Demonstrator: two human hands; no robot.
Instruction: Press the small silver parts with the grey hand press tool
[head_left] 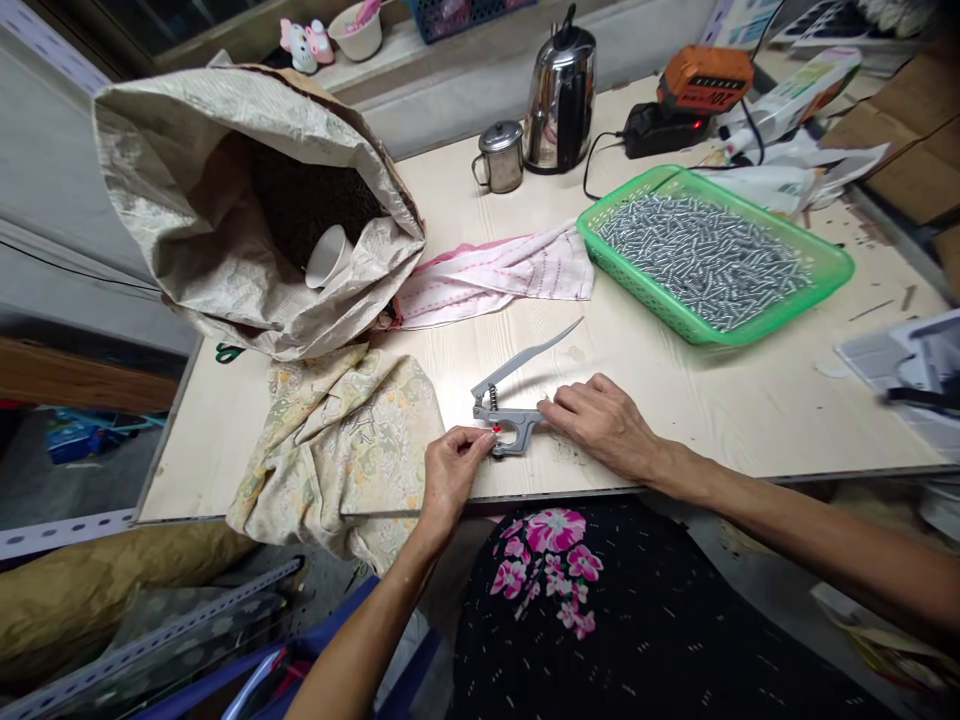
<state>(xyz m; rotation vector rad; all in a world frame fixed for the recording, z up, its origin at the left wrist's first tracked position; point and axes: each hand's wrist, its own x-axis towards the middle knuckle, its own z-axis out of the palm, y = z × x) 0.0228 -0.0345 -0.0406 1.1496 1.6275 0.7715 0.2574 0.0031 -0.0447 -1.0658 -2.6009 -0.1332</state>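
A grey hand press tool (513,400) with a long lever lies on the pale wooden table (750,400) near its front edge. My left hand (452,470) pinches something small at the tool's jaw, by a red spot; what it holds is too small to name. My right hand (600,420) rests on the tool's right end, fingers curled over it and pressing it down. A floral cloth (345,440) lies just left of my left hand and hangs over the table edge.
A large open sack (225,180) of dark bits with a white cup (327,256) inside stands at the back left. A green basket (720,255) of small metal pieces sits at the right. Behind are a pink-striped cloth (495,275), metal mug (499,155), kettle (561,95) and orange battery charger (694,95).
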